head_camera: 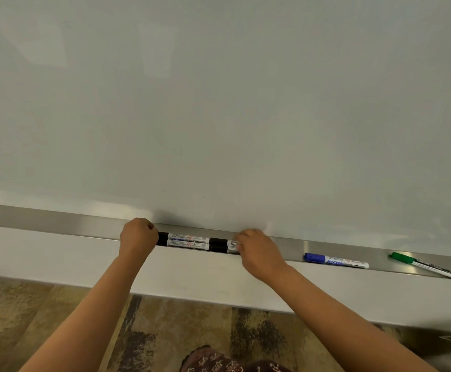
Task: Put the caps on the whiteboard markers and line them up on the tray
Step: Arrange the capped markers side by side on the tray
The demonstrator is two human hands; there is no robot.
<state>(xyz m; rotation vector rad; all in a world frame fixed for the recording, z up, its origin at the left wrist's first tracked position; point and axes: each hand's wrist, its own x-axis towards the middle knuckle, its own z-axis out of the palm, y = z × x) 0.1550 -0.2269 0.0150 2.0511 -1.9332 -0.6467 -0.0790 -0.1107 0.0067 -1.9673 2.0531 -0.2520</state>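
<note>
Long brushed-metal marker tray (58,220), running along the foot of the large pale whiteboard (219,103), slanting down toward the right of the view; all places below are given from this tray. Black-capped white markers (189,241), four it seems: two rows lying side by side in the tray's channel about midway along it, each row two markers end to end, lengthwise with the tray, labels uppermost, the rows touching. Left hand (138,236): at the left end of those rows, fingers curled down into the channel over the markers' black ends; whether it actually pinches one cannot be told. Right hand (259,253): at the right end of the rows, fingers bent onto the marker ends there, the fingertips hidden, so its hold likewise cannot be told. Blue-capped white marker (335,261): lying in the tray well to the right of the right hand, roughly parallel to the channel, cap on. Green-capped white marker (425,265): farther right again, apart from the blue one, lying askew to the tray, cap on. Mottled brown floor (58,312) below the tray.
</note>
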